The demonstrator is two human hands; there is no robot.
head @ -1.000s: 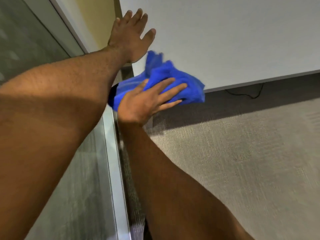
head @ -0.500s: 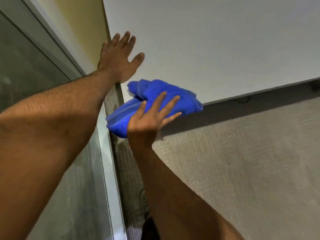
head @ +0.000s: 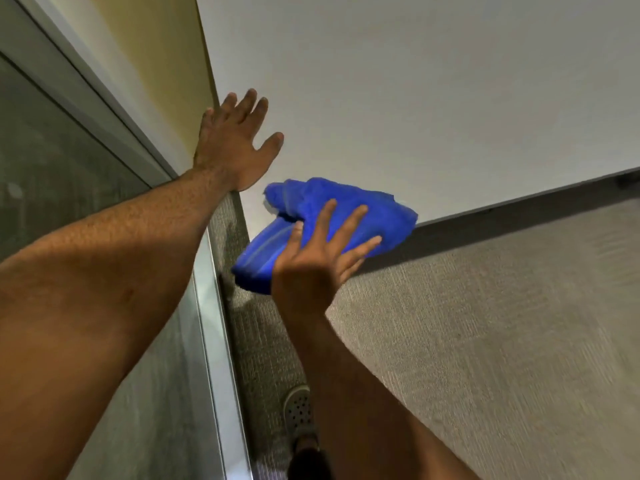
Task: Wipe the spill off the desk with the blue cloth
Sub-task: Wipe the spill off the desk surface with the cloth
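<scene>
The blue cloth [head: 389, 218] lies bunched on the near left corner of the white desk [head: 415, 98], and its lower part hangs over the edge. My right hand [head: 311, 268] holds the cloth from the near side; its spread fingers press on top and its wrist is below the desk edge. My left hand [head: 235, 150] rests flat on the desk's left edge with fingers apart, holding nothing. A small pale patch shows beside the cloth's far left end; I cannot tell whether it is liquid.
A glass partition with a metal frame [head: 204, 306] runs along the left, close to the desk. Grey carpet [head: 485, 323] lies below the desk's near edge. A grey perforated shoe [head: 299, 410] stands on it under my right arm.
My right hand has pulled the cloth toward the desk's near edge, and more of it now hangs over the corner. The wrist dropped below the edge. My left hand stayed flat on the desk.
</scene>
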